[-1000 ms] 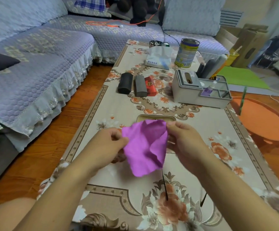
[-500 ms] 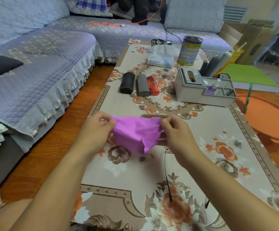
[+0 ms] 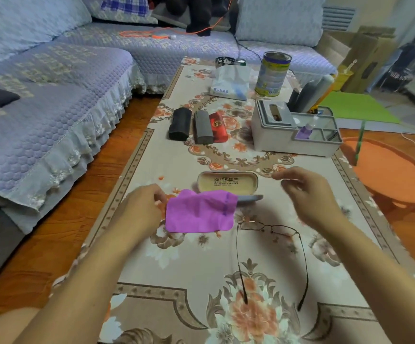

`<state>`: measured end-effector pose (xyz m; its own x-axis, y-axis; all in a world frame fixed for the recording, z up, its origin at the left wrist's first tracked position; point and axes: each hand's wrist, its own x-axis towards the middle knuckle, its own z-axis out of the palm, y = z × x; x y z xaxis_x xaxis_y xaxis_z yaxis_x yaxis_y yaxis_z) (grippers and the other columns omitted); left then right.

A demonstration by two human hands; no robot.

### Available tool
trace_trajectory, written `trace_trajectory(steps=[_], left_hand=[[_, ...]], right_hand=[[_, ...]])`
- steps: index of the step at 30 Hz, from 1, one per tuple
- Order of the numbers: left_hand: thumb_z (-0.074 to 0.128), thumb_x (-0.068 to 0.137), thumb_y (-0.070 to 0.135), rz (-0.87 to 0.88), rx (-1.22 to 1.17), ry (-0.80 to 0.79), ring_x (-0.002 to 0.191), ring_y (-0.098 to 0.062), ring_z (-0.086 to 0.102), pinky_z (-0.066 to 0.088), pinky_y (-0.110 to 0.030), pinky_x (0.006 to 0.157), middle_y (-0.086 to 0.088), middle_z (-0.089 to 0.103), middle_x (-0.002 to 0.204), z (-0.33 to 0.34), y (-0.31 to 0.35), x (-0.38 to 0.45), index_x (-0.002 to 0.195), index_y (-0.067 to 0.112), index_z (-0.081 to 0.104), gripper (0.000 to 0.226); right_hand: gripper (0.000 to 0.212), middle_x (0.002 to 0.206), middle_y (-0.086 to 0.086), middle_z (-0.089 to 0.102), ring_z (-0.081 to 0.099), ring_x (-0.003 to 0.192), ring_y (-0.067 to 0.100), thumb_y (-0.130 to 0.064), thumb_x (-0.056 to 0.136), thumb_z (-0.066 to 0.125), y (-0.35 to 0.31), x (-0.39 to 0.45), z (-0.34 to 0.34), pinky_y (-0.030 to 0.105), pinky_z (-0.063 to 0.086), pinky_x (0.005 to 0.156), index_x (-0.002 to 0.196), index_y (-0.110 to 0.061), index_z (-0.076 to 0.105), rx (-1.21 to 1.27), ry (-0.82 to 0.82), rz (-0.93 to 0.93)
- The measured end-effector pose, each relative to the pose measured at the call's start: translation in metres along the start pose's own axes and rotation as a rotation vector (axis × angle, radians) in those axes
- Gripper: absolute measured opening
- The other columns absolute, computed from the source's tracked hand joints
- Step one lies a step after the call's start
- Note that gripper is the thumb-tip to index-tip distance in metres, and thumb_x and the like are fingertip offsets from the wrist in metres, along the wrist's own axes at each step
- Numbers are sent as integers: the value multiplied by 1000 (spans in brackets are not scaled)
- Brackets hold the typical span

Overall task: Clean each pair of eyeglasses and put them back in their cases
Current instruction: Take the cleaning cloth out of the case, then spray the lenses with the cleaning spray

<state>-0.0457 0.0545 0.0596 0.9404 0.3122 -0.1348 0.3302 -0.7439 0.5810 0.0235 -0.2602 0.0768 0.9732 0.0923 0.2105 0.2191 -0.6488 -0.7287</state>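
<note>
Right hand [image 3: 308, 194] released one cloth [image 3: 199, 211], one eyeglasses [image 3: 270, 247]

A long low table [image 3: 137, 184] under a flowered cloth carries an open glasses case [image 3: 227, 184], a purple cloth [image 3: 199, 214] just in front of it, and thin-framed glasses [image 3: 270, 229] with arms unfolded. Farther back lie three closed cases, black [image 3: 179, 123], grey [image 3: 203, 127] and red [image 3: 218, 127], a grey organiser [image 3: 288, 140], a tin [image 3: 272, 73] and a white packet [image 3: 230, 83].

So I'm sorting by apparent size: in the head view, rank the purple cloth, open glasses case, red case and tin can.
1. purple cloth
2. open glasses case
3. tin can
4. red case

The can and red case sit farther away, so real sizes are unsure.
</note>
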Motion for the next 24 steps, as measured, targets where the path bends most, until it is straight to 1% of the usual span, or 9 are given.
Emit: trace_trajectory(steps=[2,4,7,8,10,13,17,21,24], left_hand=[[51,93,1,55,-85,49,76,-19,65,60,-41,68,6,65,90,6,6,-4,94,26,66,29],[48,91,-1,113,-160,90,80,-19,65,57,-36,66,5,67,95,19,6,-6,94,26,67,33],[54,95,4,258,-120,188,104,-16,57,49,-30,85,6,60,112,52,4,-11,106,27,64,28],[58,96,8,313,-36,228,111,-19,54,49,-35,91,4,57,118,62,4,-12,112,24,63,24],[61,95,19,394,145,310,120,-27,49,50,-48,95,-6,55,128,79,3,-7,122,18,61,27],[52,101,29,383,211,369,124,-32,45,50,-56,95,-12,50,133,87,5,0,128,14,56,32],[35,97,41,392,315,311,122,-33,46,49,-56,95,-13,50,132,94,2,1,129,12,54,47],[41,96,40,357,311,282,122,-33,47,49,-56,96,-13,51,133,96,5,7,130,12,55,47],[40,96,43,340,297,277,126,-32,46,48,-57,99,-12,49,136,97,4,11,132,14,54,48]], right_hand=[[27,100,-7,74,67,98,11,-1,94,58,7,10,-9,22,48,80,91,-22,75,36,25,99],[27,97,-7,74,68,94,12,0,94,57,18,15,-10,22,47,74,88,-21,74,57,21,151],[26,96,-4,73,68,93,17,1,92,58,37,21,-10,34,55,82,89,-20,73,41,-12,212],[25,97,-4,73,68,93,17,1,92,58,42,24,-11,39,57,86,91,-20,73,31,-20,234],[24,98,-3,71,69,89,18,-1,92,58,50,36,-18,45,59,87,101,-18,71,21,-13,275],[23,93,0,69,70,80,20,-3,96,53,60,61,-31,47,60,80,112,-12,68,13,42,289],[28,99,9,67,66,78,21,-7,98,56,68,110,-42,37,58,71,125,-6,61,64,141,359],[55,127,13,58,67,100,30,-30,90,66,97,179,-38,51,58,90,140,-16,49,73,245,433],[61,128,13,60,67,101,28,-42,83,72,123,219,-26,48,58,89,138,-24,52,138,329,440]])
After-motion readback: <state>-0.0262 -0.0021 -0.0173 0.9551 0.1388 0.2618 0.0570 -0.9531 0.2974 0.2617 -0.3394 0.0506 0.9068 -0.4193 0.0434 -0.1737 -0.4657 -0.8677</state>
